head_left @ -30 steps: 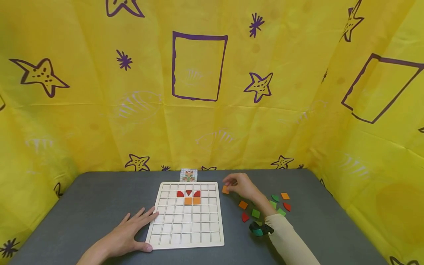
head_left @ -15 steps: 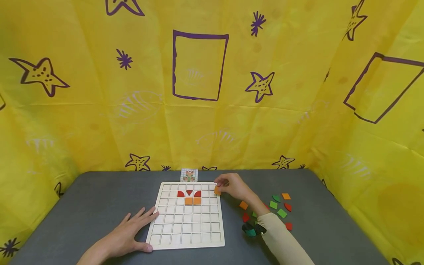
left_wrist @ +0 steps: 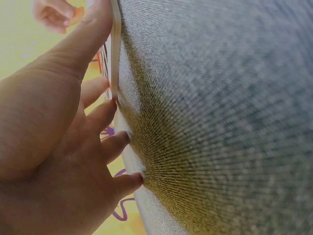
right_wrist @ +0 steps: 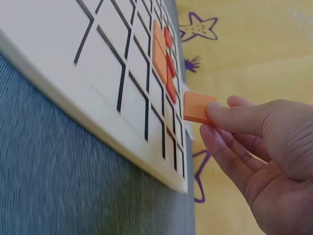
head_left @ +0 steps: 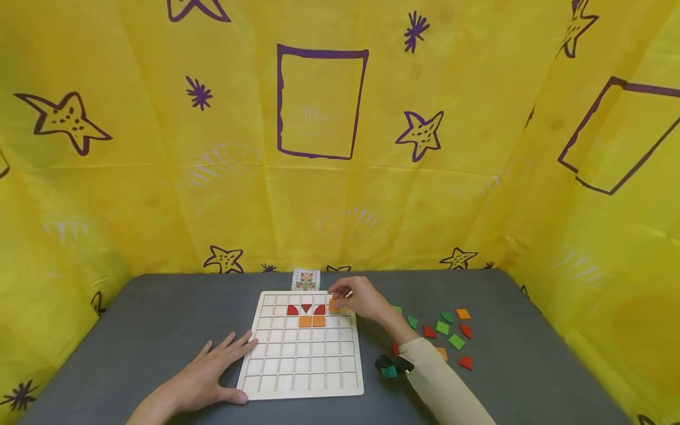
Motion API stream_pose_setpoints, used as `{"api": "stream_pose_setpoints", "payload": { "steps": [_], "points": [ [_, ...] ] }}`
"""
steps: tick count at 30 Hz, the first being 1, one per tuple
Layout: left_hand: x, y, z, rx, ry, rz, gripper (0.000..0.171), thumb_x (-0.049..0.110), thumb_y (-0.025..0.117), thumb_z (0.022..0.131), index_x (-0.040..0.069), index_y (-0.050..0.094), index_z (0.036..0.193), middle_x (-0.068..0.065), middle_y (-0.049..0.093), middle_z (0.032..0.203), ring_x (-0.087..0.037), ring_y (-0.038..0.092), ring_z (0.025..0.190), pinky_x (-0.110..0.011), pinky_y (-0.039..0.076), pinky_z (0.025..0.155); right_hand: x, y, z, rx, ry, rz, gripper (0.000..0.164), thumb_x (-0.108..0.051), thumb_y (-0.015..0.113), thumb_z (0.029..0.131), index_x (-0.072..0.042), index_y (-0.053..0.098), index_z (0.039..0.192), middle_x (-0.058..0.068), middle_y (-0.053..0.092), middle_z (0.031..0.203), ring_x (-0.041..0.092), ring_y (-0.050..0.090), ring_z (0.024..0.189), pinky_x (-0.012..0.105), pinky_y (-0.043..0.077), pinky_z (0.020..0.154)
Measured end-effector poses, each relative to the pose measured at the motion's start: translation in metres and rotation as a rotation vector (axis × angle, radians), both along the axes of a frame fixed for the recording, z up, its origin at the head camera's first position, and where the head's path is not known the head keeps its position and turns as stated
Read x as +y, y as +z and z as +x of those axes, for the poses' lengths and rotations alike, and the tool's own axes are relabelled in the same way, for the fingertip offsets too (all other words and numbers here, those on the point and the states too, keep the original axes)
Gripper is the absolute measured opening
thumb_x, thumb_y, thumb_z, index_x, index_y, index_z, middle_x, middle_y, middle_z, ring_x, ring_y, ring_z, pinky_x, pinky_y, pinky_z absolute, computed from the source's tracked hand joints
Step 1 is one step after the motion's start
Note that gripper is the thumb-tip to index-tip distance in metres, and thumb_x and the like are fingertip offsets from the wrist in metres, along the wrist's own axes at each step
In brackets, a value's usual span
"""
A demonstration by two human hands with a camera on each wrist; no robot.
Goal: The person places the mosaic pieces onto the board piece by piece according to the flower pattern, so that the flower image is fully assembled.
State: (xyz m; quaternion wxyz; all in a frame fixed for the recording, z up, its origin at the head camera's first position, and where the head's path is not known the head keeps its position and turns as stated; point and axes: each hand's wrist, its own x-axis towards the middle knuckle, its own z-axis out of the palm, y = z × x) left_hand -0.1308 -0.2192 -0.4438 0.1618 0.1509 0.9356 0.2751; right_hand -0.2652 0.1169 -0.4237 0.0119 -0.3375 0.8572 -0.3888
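Fingers of the right hand (head_left: 361,297) are pinching an orange square tile (right_wrist: 196,106), ideally lowered level, over a gridded board (head_left: 303,366) the left hand (head_left: 212,369), fingers spread, is touching.

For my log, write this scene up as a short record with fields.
Board: pale, gridded
On it: three red pieces, two orange squares
Left grip: spread, at the board's left edge
Right grip: pinching an orange tile over the board
Loose tiles: red, green, orange; right of board
Card: patterned, at board's far edge
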Motion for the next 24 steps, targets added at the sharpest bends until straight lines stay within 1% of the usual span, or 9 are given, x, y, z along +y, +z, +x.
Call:
{"api": "stream_pose_setpoints", "payload": {
  "steps": [5, 13, 19, 24],
  "points": [
    [0.000, 0.001, 0.001, 0.002, -0.007, 0.001, 0.100, 0.055, 0.082, 0.064, 0.019, 0.043, 0.149, -0.010, 0.031, 0.158, -0.049, 0.016, 0.144, -0.073, 0.001, 0.106, -0.013, -0.002, 0.000, -0.017, 0.003, -0.007, 0.022, 0.004, 0.073, 0.083, 0.003, 0.071, 0.105, 0.005, 0.070, 0.087, 0.015, 0.063, 0.081, 0.024, 0.053, 0.071],
    [0.000, 0.002, 0.000, 0.015, -0.023, 0.012, 0.100, 0.054, 0.083, 0.065, 0.018, 0.043, 0.149, -0.012, 0.031, 0.158, -0.051, 0.016, 0.143, -0.075, 0.001, 0.105, -0.029, -0.005, 0.003, -0.030, 0.039, -0.028, 0.021, 0.003, 0.074, 0.083, 0.003, 0.071, 0.104, 0.006, 0.070, 0.087, 0.015, 0.064, 0.081, 0.022, 0.053, 0.071],
    [0.000, 0.000, -0.001, 0.010, -0.015, -0.003, 0.101, 0.056, 0.082, 0.064, 0.019, 0.043, 0.149, -0.011, 0.031, 0.158, -0.049, 0.016, 0.144, -0.074, 0.002, 0.106, -0.043, -0.003, 0.007, -0.047, 0.049, -0.033, 0.020, 0.003, 0.073, 0.084, 0.002, 0.071, 0.104, 0.008, 0.070, 0.089, 0.015, 0.065, 0.082, 0.022, 0.053, 0.074],
    [-0.001, 0.000, 0.000, 0.016, -0.023, 0.001, 0.101, 0.056, 0.082, 0.064, 0.018, 0.043, 0.149, -0.012, 0.032, 0.158, -0.050, 0.017, 0.143, -0.075, 0.002, 0.105, -0.058, -0.002, 0.013, -0.060, 0.061, -0.039, 0.019, 0.002, 0.074, 0.084, 0.000, 0.072, 0.102, 0.006, 0.070, 0.087, 0.013, 0.065, 0.080, 0.020, 0.053, 0.074]
  ]
}}
